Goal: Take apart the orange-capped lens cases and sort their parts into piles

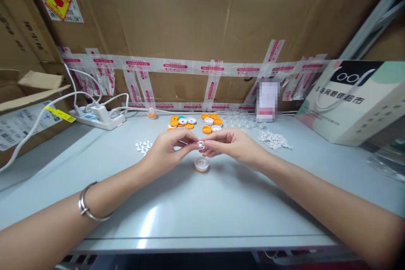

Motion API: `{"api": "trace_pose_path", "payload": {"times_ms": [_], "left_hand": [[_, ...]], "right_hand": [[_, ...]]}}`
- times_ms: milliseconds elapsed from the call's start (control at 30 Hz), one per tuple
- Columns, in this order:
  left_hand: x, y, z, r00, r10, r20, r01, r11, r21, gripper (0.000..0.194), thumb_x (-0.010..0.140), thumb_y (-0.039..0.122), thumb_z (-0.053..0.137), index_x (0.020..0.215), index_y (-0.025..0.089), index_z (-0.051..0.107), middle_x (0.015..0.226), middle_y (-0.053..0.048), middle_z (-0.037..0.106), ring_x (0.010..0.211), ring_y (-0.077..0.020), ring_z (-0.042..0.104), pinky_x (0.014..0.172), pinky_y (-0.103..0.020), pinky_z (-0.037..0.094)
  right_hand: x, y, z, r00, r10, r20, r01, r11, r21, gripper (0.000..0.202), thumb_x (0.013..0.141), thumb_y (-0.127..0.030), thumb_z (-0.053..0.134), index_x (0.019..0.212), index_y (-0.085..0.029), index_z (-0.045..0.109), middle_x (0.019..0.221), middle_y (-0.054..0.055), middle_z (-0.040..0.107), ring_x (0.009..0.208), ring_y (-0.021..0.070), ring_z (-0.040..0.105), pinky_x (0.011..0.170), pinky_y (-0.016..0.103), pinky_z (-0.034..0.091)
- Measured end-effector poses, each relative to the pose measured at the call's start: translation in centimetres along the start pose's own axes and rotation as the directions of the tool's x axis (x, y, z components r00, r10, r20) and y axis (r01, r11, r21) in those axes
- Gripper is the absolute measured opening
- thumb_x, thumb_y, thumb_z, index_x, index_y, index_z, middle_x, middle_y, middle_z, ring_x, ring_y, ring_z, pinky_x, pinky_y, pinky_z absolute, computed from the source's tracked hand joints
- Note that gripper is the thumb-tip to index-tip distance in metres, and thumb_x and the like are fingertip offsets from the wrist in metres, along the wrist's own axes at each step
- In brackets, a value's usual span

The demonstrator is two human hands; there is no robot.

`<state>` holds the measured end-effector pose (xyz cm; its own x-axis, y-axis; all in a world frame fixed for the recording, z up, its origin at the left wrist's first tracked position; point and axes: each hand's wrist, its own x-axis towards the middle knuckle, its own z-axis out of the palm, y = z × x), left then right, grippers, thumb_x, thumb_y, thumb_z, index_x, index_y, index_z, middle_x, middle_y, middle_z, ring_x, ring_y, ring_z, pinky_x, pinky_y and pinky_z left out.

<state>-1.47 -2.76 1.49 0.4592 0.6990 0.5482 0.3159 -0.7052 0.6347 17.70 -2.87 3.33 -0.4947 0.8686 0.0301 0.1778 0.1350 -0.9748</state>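
A small white part [201, 145] is pinched between both hands above the middle of the table. My left hand [172, 147] closes thumb and forefinger on its left side. From the right, my right hand [232, 145] grips the same part with its fingertips. Just below, an orange and white round piece [201, 164] sits on the table, touched by neither hand. Several small white pegs [144, 146] stand beside my left hand. To the right of my right hand lies a pile of flat white pieces [274, 140].
Behind the hands are orange and white rings [182, 122], more rings [211, 122] and clear cups [242, 119]. A power strip [101, 118] with cables and an open carton [31, 114] are at left. A printed bag [351, 105] stands at right. Cardboard [177, 17] walls the back.
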Motion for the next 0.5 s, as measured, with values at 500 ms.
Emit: {"api": "trace_pose_path", "payload": {"times_ms": [500], "left_hand": [[-1.1, 0.3, 0.7, 0.892, 0.429, 0.145, -0.395, 0.581, 0.712, 0.015, 0.086, 0.015, 0.047, 0.095, 0.012, 0.058, 0.084, -0.008, 0.064, 0.078, -0.0164, 0.060, 0.067, -0.028, 0.051]], "right_hand": [[0.0, 0.9, 0.8, 0.991, -0.035, -0.133, 0.023, 0.996, -0.089, 0.016, 0.071, -0.027, 0.062, 0.078, -0.014, 0.065, 0.073, 0.005, 0.069, 0.072, 0.0162, 0.065, 0.071, 0.031, 0.052]]}}
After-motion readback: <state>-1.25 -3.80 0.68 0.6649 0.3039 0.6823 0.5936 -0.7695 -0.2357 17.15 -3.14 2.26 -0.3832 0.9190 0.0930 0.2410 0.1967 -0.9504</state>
